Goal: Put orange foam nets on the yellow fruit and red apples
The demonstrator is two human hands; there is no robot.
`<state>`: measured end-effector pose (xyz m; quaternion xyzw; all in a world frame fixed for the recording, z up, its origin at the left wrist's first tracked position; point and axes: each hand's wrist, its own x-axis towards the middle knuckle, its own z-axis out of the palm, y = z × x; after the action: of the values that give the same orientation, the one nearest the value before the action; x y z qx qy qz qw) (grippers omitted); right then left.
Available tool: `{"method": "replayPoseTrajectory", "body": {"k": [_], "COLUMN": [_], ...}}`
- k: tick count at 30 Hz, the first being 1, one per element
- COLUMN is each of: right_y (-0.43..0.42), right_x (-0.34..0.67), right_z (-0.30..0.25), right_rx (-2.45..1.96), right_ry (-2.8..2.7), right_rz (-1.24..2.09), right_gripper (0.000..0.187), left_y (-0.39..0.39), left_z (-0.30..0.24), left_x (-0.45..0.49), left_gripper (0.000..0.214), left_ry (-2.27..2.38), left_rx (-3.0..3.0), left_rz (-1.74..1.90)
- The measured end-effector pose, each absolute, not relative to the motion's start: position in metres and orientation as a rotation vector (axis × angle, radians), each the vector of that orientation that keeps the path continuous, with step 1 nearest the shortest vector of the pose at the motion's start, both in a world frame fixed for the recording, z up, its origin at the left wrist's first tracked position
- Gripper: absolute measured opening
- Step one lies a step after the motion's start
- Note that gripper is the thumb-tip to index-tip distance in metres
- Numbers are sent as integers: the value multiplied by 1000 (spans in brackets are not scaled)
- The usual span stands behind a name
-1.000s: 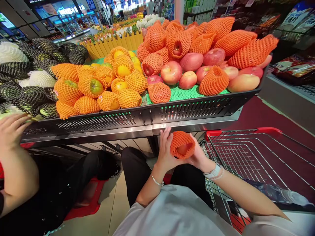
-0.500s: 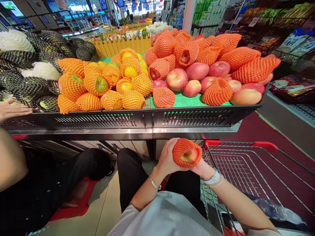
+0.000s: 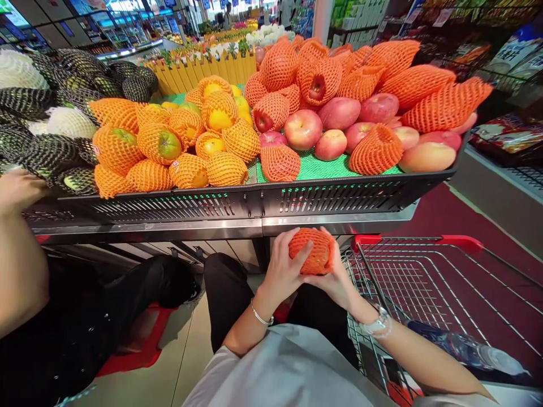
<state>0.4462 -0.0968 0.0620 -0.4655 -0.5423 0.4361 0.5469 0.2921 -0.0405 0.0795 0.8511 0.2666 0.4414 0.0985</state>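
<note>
Between my two hands, just in front of the display's edge, is an apple in an orange foam net. My left hand wraps its left side, thumb lying across the net. The fingers of my right hand close round its right side and underside. Most of the fruit's skin is hidden by the net. Beyond my hands, bare red apples and netted apples are heaped on a green mat.
Netted orange fruit and dark-netted produce fill the display to the left. A co-worker's hand is at the left edge. On my right stands a wire shopping cart with a plastic bottle inside. The display has a black rim.
The netted apple has been turned, so its open end with bare skin no longer faces me. Both hands have shifted slightly up and left. The co-worker's fingers have curled.
</note>
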Motion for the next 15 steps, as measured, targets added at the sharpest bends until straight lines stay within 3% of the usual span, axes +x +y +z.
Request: {"method": "replayPoseTrajectory", "body": {"k": [3,6,11,13,15], "right_y": [-91,-84,-74,-71,-64], "right_x": [441,444,448,454,465], "right_z": [57,56,54,66,94], "right_rx": [-1288,-1316,-1067,-1015,-1049], "right_ry": [-1159,-1239,-1117,-1083,-1130], "right_rz": [714,607,1010,910,598], "right_gripper": [126,110,96,89,85], "left_y": [-40,-36,-31,-31,-32], "left_z": [69,63,75,82,86], "left_x": [300,305,304,300,291], "left_gripper": [94,92,92,95,97], "left_ry": [802,770,479,442,492], "left_rx": [2573,2562,2589,2606,2616], "left_rz": [1220,1165,1198,1246,1351]}}
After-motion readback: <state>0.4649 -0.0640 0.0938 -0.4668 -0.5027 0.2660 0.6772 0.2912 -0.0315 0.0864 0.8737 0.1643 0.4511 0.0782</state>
